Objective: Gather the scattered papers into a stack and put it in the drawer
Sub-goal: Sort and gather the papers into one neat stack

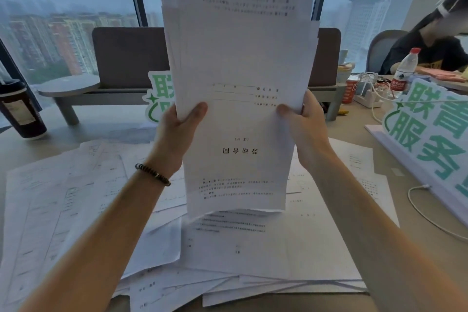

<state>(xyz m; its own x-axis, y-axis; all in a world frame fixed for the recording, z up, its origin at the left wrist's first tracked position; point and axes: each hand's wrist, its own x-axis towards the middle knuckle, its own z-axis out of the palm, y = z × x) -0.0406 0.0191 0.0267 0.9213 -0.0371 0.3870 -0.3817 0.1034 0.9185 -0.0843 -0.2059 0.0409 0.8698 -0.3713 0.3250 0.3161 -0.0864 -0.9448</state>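
Observation:
I hold a tall, uneven stack of printed white papers (238, 63) upright above the desk, its lower edge just over the sheets below. My left hand (177, 129) grips the stack's left edge, thumb on the front sheet. My right hand (304, 124) grips the right edge the same way. Several more loose papers (76, 200) lie scattered and overlapping across the desk (101, 124) under and around my arms. No drawer shows in this view.
A dark cup (21, 111) stands at the far left. A grey monitor riser (76, 91) and divider run along the back. Green-lettered signs (428, 139), a water bottle (405, 71), a power strip and a white cable (425, 213) sit right. Another person (430, 43) sits at far right.

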